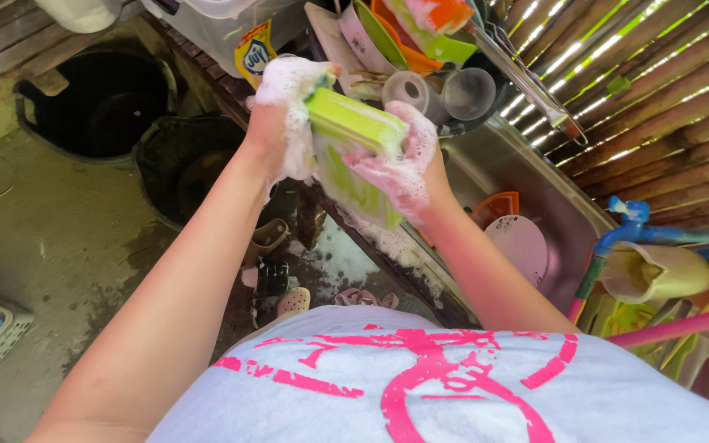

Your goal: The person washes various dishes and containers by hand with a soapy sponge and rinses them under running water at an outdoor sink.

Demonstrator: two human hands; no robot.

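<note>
A green rectangular container (353, 156) is held up over the near edge of the steel sink (564, 215); the left hand (289, 115), thick with suds, grips its top end, and the soapy right hand (404, 168) clasps its side; the sink holds one pink plate (519, 244) and one orange dish (496, 205); beyond, a dark dish rack (469, 74) carries stacked plates and two clear glasses (441, 92); two black tubs (100, 102) stand on the floor.

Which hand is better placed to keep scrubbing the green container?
Probably the left hand: it presses a foamy sponge onto the green container, while the right hand grips and steadies it.
</note>
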